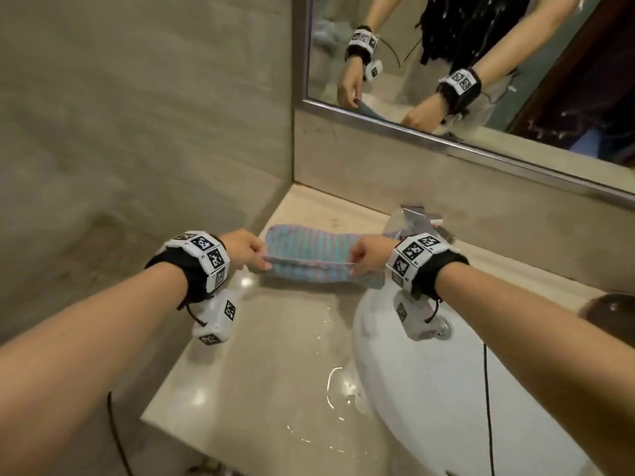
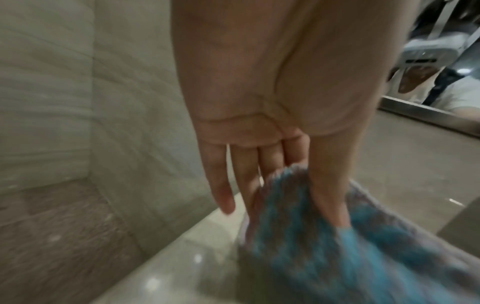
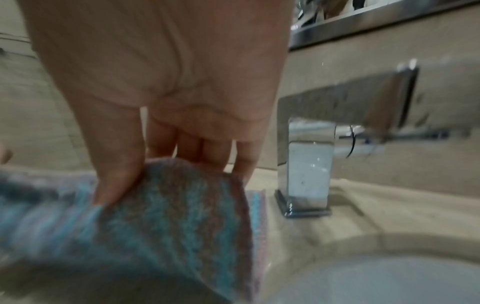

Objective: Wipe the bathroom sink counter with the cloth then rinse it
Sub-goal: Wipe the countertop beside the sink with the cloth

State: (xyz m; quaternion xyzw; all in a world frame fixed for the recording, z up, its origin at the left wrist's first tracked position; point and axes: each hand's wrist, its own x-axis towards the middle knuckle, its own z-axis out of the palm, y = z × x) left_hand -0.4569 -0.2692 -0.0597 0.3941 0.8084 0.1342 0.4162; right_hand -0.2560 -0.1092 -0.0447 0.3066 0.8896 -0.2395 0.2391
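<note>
The left hand (image 1: pixel 244 249) pinches one near corner of the cloth (image 1: pixel 309 250) between thumb and fingers, and the right hand (image 1: pixel 369 257) pinches the other near corner the same way, so the near hem runs taut between them. In the left wrist view the thumb presses into the cloth (image 2: pixel 324 246) while the little finger (image 2: pixel 221 189) hangs free and straight. In the right wrist view the thumb (image 3: pixel 116 164) bears on the cloth's (image 3: pixel 168 216) top and the other fingers sit behind the fold.

The cloth, striped blue and pinkish, lies at the back of the counter (image 1: pixel 268 355), toward its back left corner, with its far part flat on the stone and the near edge lifted and doubled over. Its right end reaches the rim of the sink (image 1: pixel 429 389), just beside the tap (image 3: pixel 311 164), which stands at the counter's back edge behind the basin. Whether the cloth touches the tap's base is hard to say, since both wrist views are blurred.

Streaks of water (image 1: pixel 326 338) shine on the counter between the cloth and the front edge. The mirror (image 1: pixel 446 46) above the back wall reflects both hands and the cloth.
</note>
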